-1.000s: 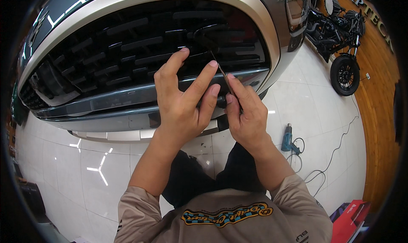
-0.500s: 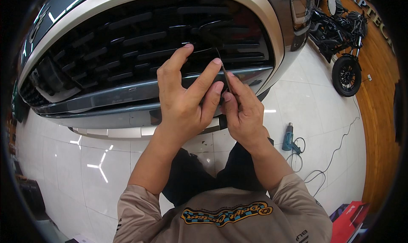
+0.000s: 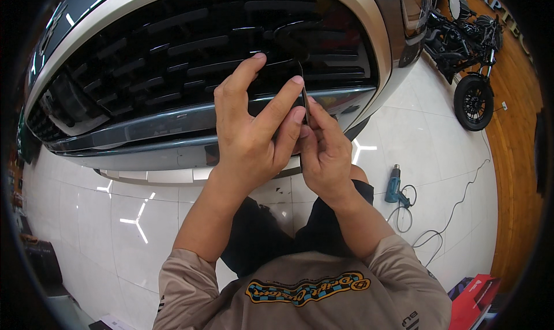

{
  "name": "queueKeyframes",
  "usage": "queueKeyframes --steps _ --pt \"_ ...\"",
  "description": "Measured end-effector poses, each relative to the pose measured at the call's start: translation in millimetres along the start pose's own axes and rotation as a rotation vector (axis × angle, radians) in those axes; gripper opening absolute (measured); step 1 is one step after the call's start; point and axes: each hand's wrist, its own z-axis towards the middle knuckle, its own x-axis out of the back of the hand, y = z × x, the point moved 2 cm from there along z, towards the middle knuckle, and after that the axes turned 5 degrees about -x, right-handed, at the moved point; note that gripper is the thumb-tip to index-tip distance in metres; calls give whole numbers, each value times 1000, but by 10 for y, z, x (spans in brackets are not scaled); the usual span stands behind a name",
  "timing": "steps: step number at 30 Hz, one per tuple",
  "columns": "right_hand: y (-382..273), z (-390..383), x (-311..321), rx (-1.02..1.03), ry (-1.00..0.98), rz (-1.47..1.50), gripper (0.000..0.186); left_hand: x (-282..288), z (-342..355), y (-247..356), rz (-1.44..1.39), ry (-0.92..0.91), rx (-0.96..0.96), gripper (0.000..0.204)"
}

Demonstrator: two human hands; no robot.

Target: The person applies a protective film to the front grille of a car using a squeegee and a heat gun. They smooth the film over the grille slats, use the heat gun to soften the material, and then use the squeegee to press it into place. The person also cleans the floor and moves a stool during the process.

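Note:
A thin, dark, slightly curved strip (image 3: pixel 305 99), seen nearly edge-on, stands between my hands in front of a car's black grille (image 3: pixel 190 47); its exact kind cannot be made out. My right hand (image 3: pixel 328 157) pinches its lower part between thumb and fingers. From the other side, the index finger and thumb of my left hand (image 3: pixel 248 128) rest against the strip, while another finger stretches out toward the grille. The left hand's fingers are apart. Below the grille runs a glossy grey trim bar (image 3: pixel 173 129), partly hidden behind my left hand.
A teal heat gun (image 3: pixel 395 187) sits on the tiled floor (image 3: pixel 421 142) to the right, with its grey cord (image 3: pixel 447 214) trailing. Farther right, a black motorcycle (image 3: pixel 470 58) stands by a wooden surface. A red box (image 3: pixel 476 301) lies at the lower right.
My right hand has shifted slightly left and down, closer to the left hand. The strip stands more upright. The left hand has barely moved.

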Motion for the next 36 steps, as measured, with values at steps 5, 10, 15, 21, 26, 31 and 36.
queueKeyframes --steps 5,10,15,21,26,31,36 --pt "60 -37 -78 -32 10 58 40 12 8 -12 -10 -5 -4 30" --pt "66 -61 -136 -5 19 107 40 31 4 -4 -15 -32 16 28" --pt "70 -48 -212 112 66 51 42 36 -10 -21 -16 -35 5 27" --pt "144 -111 -303 35 61 114 44 34 -15 -36 -19 -30 -1 27" --pt "195 -123 -356 35 35 176 45 49 -8 -36 -18 -30 1 26" --pt "212 -141 -382 0 0 277 46 38 -23 -41 -24 -26 5 26" --pt "241 -138 -404 42 19 293 46 27 -19 -26 -7 -23 9 25"
